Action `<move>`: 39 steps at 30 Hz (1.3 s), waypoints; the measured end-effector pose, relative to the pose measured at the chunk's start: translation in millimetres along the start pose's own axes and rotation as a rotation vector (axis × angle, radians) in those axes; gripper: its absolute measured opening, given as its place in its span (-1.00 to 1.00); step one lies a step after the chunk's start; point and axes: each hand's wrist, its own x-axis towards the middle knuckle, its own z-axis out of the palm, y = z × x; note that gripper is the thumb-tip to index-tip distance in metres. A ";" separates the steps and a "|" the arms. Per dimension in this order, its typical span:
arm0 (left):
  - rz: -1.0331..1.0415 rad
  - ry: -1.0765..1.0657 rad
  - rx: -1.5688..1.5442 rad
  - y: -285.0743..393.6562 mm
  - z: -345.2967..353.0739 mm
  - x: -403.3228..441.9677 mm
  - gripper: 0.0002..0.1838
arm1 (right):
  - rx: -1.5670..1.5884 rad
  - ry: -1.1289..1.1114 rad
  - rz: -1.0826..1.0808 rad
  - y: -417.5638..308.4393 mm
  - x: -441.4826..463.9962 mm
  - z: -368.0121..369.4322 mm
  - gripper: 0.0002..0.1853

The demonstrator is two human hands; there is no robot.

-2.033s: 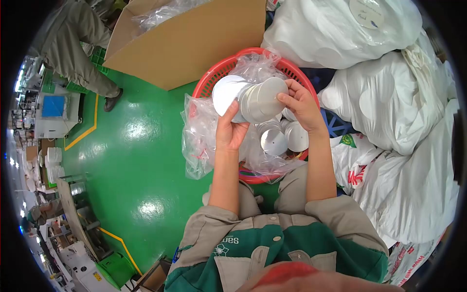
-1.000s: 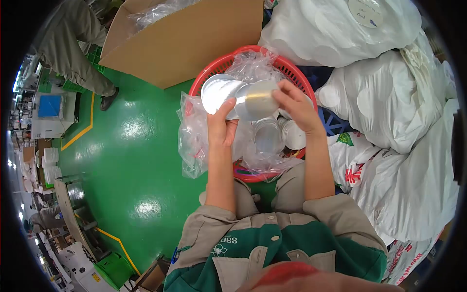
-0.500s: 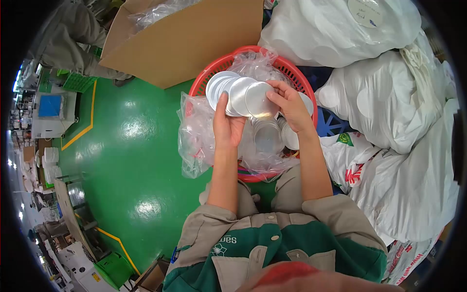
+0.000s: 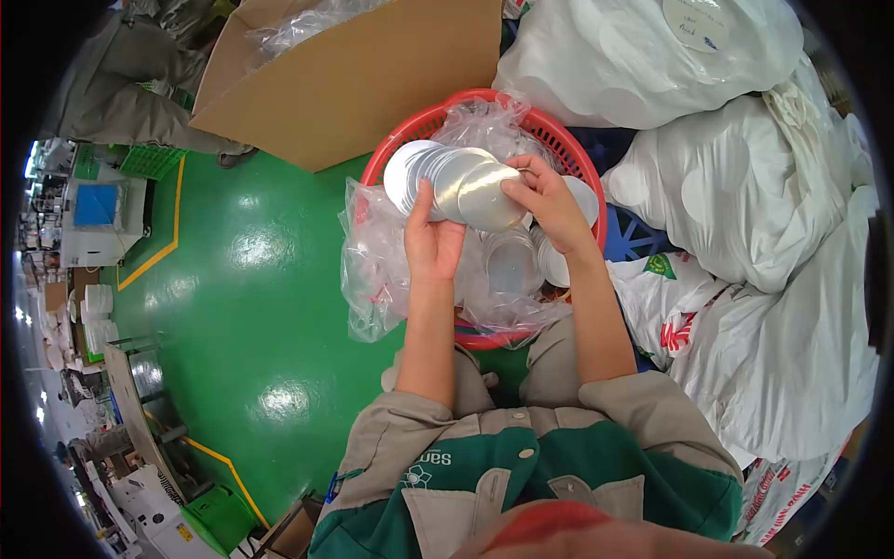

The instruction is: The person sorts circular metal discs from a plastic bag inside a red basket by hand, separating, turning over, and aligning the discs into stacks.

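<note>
A fanned stack of thin, shiny silver discs (image 4: 451,183) is held up over a red basket (image 4: 596,172). My left hand (image 4: 432,238) is closed on the stack from below, its thumb lying across the front. At the right end of the fan, my right hand (image 4: 548,196) pinches the edge of the front disc between thumb and fingers. Beneath the hands, clear plastic bags (image 4: 380,270) line the basket and spill over its left rim. More round discs (image 4: 512,265) lie inside, partly covered by plastic.
Behind the basket stands a cardboard box (image 4: 363,84) with clear plastic in it. Full white sacks (image 4: 726,196) are piled on the right. Green floor (image 4: 251,298) with yellow lines stretches left, where another person's trousered legs (image 4: 140,93) show at the upper left.
The discs are fanned out a little differently, the front one tilted lower and catching more light. Both hands have shifted slightly left. Basket and sacks stay where they were.
</note>
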 end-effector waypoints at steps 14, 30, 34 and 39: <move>-0.030 -0.011 -0.040 -2.1 -6.4 2.4 -0.52 | 0.030 0.052 -0.014 0.3 1.1 -1.5 -0.67; -0.072 0.052 0.457 -8.4 2.6 -7.0 -0.60 | -0.035 -0.058 -0.061 -4.8 -2.3 -4.9 -0.68; -0.021 0.027 0.549 -3.3 -4.5 -0.1 -0.55 | 0.278 0.110 -0.054 -6.2 -0.8 -31.9 -0.65; -0.235 -0.149 -0.087 1.1 -14.2 1.7 -0.57 | 0.873 0.050 -0.202 -10.3 2.7 -49.1 -0.65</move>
